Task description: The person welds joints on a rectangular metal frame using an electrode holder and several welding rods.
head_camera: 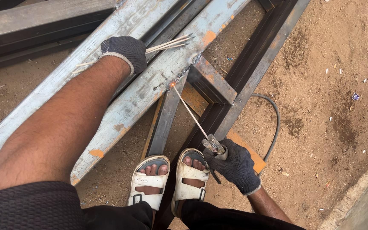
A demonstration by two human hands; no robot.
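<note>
Your right hand (pixel 235 165): dark knit glove, fingers clamped around the electrode holder (pixel 214 145), low in the view beside your right foot.

Electrode holder: metal jaws gripping one welding rod (pixel 190 113). The rod runs up and to the left from the holder; its far tip touches the joint where a small orange glow (pixel 172 84) shows on the metal.

Your left hand (pixel 124 52): same dark glove, closed on a bundle of spare rods (pixel 169 44). The bundle's long ends stick out to the right across the grey beam; short ends show on the other side of the glove. The hand rests on the beam.

Grey beam (pixel 150 85): long, pale, scuffed steel with orange rust patches, lying diagonally from upper right to lower left. A second pale beam (pixel 64 72) lies just beside it under your left forearm.

Dark steel frame (pixel 252 64): rectangular tube sections meeting the grey beam at the glowing joint, with a short cross piece (pixel 209 83) between them.

Cable (pixel 273 123): grey, curving over the ground to the right of the frame, toward your right hand.

Sandals (pixel 167 179): white, open-toed, both on your feet; the right one stands on the dark tube.

Ground (pixel 329 85): sandy brown soil with small pale scraps scattered over it.
</note>
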